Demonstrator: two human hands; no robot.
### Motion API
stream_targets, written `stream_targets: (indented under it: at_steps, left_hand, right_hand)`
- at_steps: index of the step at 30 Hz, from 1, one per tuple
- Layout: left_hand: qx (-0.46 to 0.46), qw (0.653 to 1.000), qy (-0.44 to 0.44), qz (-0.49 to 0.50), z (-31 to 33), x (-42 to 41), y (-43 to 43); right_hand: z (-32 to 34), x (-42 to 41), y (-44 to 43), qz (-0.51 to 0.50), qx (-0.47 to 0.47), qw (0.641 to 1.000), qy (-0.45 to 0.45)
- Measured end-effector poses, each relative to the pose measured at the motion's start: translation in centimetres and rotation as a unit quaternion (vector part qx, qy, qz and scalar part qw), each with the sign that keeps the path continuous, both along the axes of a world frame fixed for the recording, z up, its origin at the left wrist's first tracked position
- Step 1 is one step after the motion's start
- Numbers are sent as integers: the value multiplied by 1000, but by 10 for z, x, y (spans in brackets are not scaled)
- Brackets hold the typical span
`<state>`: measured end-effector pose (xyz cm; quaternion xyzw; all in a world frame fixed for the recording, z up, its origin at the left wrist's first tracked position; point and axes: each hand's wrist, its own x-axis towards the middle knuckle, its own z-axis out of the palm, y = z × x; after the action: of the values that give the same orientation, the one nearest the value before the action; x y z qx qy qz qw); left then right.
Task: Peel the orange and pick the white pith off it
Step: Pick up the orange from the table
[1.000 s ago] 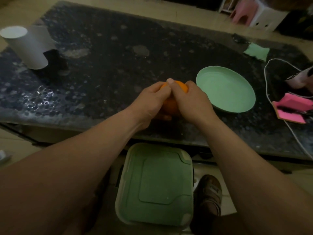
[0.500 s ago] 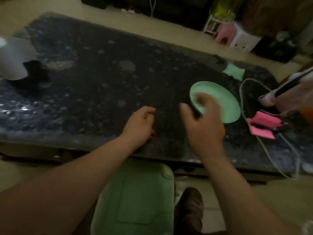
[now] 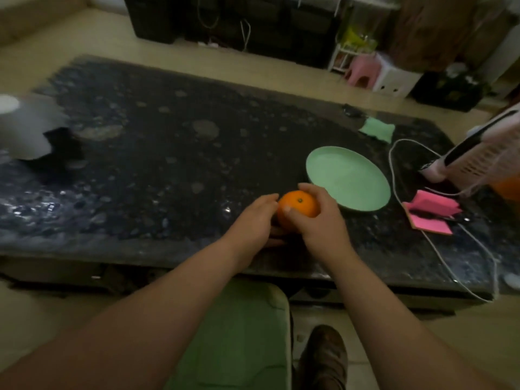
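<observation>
Orange (image 3: 301, 204), unpeeled, stem end up, held just above table (image 3: 168, 164), close beside plate (image 3: 349, 181). Gripped from right by right hand (image 3: 323, 223), thumb across front; from left by left hand (image 3: 250, 220), fingers curled beneath.

No text, label, brand or number can be read anywhere in the head view, which is dim and soft. The orange (image 3: 299, 205) held in the fingers (image 3: 312, 190) has a plain skin. The green plate (image 3: 349, 175) just right of the fingers is unmarked, and so is the pink pad (image 3: 430, 209) farther right of them. The white device (image 3: 439, 168) beyond the pad is too blurred to tell whether it carries any print.
</observation>
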<state>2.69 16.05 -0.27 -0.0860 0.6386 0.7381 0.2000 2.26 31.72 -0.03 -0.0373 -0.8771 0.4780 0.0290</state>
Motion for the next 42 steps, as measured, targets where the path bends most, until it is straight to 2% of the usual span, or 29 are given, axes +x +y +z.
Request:
stream_targets:
  at_steps: [2, 6, 10, 12, 13, 14, 16, 18, 20, 21, 24, 28, 34, 42]
  left_hand:
    - [41, 998, -17, 38, 4, -3, -22]
    - [84, 994, 12, 74, 11, -5, -59]
    - [60, 995, 48, 68, 18, -8, -80]
    - [13, 992, 99, 71, 21, -11, -85]
    - [-11, 988, 126, 86, 21, -13, -88]
    - [-33, 984, 147, 97, 23, -15, -89]
    - [-73, 979, 173, 80, 26, -17, -92]
    - [-69, 981, 176, 33, 32, -15, -91]
    - [-41, 984, 171, 8, 37, -9, -90]
    - [-32, 984, 173, 9, 39, -6, -92]
    - [-16, 983, 182, 24, 44, -2, -98]
    - [5, 985, 170, 28, 47, -2, -102]
    - [-31, 987, 157, -21, 50, -4, -106]
    - [-2, 992, 107, -62, 46, -8, -116]
  right_hand:
    - [6, -6, -28, 40, -72, 997, 3]
    - [17, -14, -54, 86, -108, 990, -8]
    - [31, -12, -61, 135, -128, 982, -28]
    - [37, -12, -65, 126, -182, 974, -50]
    - [40, -13, -68, 100, -251, 960, -73]
    - [42, -15, -70, 68, -345, 930, -109]
    - [47, -16, -74, 30, -495, 846, -197]
    - [51, -14, -75, 34, -537, 801, -263]
    - [50, -12, -77, 67, -537, 789, -290]
    - [50, -12, -81, 76, -521, 799, -290]
    - [52, -15, -85, 46, -421, 873, -242]
    - [60, -14, -84, 94, -336, 919, -182]
    - [56, -4, -87, 63, -277, 952, -118]
    - [61, 2, -84, 82, -213, 967, -117]
